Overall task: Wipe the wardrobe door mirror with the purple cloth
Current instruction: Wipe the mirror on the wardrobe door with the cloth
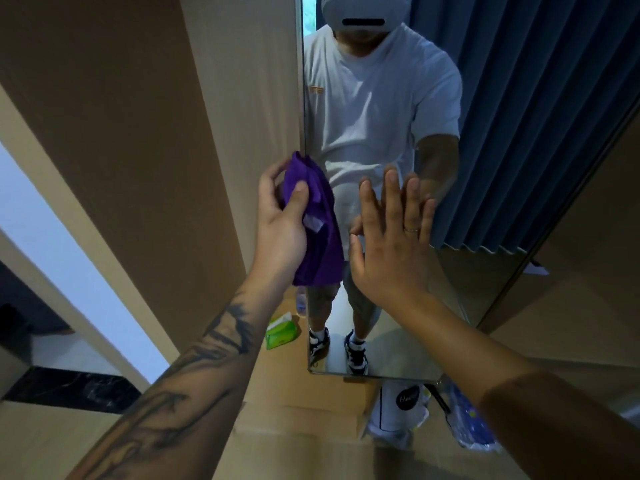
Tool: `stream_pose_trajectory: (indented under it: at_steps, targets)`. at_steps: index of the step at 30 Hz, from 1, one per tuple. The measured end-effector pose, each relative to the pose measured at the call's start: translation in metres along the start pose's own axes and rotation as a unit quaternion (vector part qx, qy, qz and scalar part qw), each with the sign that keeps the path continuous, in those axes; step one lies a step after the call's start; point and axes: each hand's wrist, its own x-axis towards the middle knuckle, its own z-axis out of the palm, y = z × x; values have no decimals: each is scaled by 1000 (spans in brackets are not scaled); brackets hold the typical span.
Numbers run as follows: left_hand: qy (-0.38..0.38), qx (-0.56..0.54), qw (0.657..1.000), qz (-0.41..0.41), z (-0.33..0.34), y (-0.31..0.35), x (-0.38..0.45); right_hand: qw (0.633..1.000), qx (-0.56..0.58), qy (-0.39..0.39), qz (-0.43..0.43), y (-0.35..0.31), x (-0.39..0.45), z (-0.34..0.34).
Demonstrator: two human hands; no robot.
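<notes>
Leftmost, along the lower left edge of the frame, a dark marbled ledge point(65, 389) sits under a pale, bright strip. A tattooed forearm rises from the bottom left toward the middle, ending in the left hand point(280, 223) just left of centre. Its fingers and thumb are curled round the purple cloth point(318, 230), which is bunched in the grip and hangs down from it, with a small pale tag showing on its near side. The cloth is held at the left edge of the mirror point(485, 140), in front of the glass; whether it touches the glass cannot be told. Below the cloth, on the wooden floor near the mirror's lower left corner, lies a green tissue pack point(281, 332), and just above it part of a clear bottle with a purple label point(300, 303) shows.

Right of centre, the right hand point(388, 244) is flat and open, fingers straight and slightly spread, meeting its own reflection at the fingertips on the glass; a thin ring sits on one finger. The mirror, a tall panel filling the upper right, reflects a person in a white T-shirt and a blue pleated curtain. Under the mirror's bottom edge, in the lower right, stand a white bag point(398, 414) with a black round mark and a blue patterned plastic bag point(471, 424) beside it.
</notes>
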Motion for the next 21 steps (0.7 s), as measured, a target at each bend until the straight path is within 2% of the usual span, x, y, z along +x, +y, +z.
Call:
stream_pose_trajectory:
  at_steps: [4, 8, 10, 13, 18, 21]
  targets:
    - [8, -6, 1000, 2, -2, -8, 1, 1000, -1, 0, 3, 0, -1, 1]
    - [16, -25, 991, -132, -19, -52, -31, 1000, -7, -11, 2, 0, -2, 1]
    - [19, -41, 986, -161, -27, -62, -40, 1000, -9, -13, -2, 2, -3, 2]
    - [12, -33, 989, -142, -25, -50, -29, 1000, -5, -8, -3, 2, -3, 1]
    - [-4, -76, 996, -38, -13, -9, 2, 1000, 5, 5, 3, 0, -3, 3]
    - [-2, -79, 995, -61, -15, -23, -3, 1000, 5, 7, 7, 0, -5, 5]
